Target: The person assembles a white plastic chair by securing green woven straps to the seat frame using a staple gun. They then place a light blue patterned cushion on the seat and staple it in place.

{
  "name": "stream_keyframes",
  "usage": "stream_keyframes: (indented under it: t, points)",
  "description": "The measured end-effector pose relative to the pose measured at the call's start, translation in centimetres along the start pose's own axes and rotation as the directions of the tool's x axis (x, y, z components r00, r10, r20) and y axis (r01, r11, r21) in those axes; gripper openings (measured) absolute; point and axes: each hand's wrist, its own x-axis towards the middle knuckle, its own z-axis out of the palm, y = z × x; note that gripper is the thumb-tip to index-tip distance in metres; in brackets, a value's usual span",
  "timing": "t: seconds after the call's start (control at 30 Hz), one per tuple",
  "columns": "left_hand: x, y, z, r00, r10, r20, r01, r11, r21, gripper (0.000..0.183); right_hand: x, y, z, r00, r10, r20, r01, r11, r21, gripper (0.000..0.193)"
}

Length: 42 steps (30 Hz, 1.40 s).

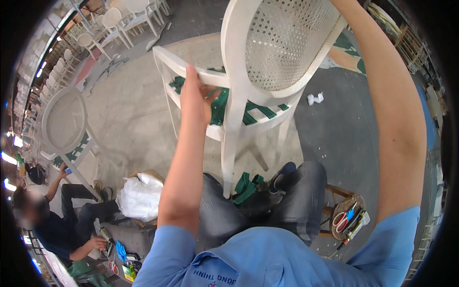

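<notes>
By armrest edge (170, 61), left hand (195, 99), open floor (136, 112) left of chair (235, 91)

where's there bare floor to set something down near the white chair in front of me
Bare pale floor lies left of the white chair, between it and the chair further left. Dark floor is mostly open between the white scrap and the stool. Crowded: the stool top, with scissors and tools, and between the knees, where green strips lie.

Left grip (195, 98) at the armrest (217, 78) of 1 white chair (238, 85), green straps (219, 108) across its seat (267, 126)
</notes>
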Motion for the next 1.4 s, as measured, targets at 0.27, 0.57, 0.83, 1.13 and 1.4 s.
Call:
stream_keyframes:
  t: [0.27,0.57,0.83,1.13,1.4]
  points:
    - [-13.2,-17.1,-14.9,0.996,-0.083,-0.027,0.08,0.755,0.651,0.068,1.3,-0.1,3.4,0.996,0.065,0.068,-0.068,0.997,0.037,0.026]
    - [-7.5,-15.5,-13.5,0.976,-0.209,0.06,0.093,0.651,0.754,0.062,1.1,2.5,2.1,0.99,0.118,0.071,-0.109,0.987,-0.12,0.027]
    - [-10.4,-15.9,-11.5,0.985,-0.127,0.118,0.0,0.682,0.732,0.054,2.4,5.4,0.1,0.984,0.162,0.081,-0.14,0.964,-0.228,0.025]
    - [-10.7,-14.4,-11.5,0.977,-0.192,0.097,0.064,0.688,0.723,0.055,1.6,5.7,1.9,0.963,0.262,0.061,-0.253,0.96,-0.123,0.022]
    - [-7.0,-14.2,-8.6,0.937,-0.26,0.232,0.003,0.671,0.741,0.066,2.2,4.8,-1.8,0.971,0.221,-0.095,-0.22,0.975,0.022,0.022]
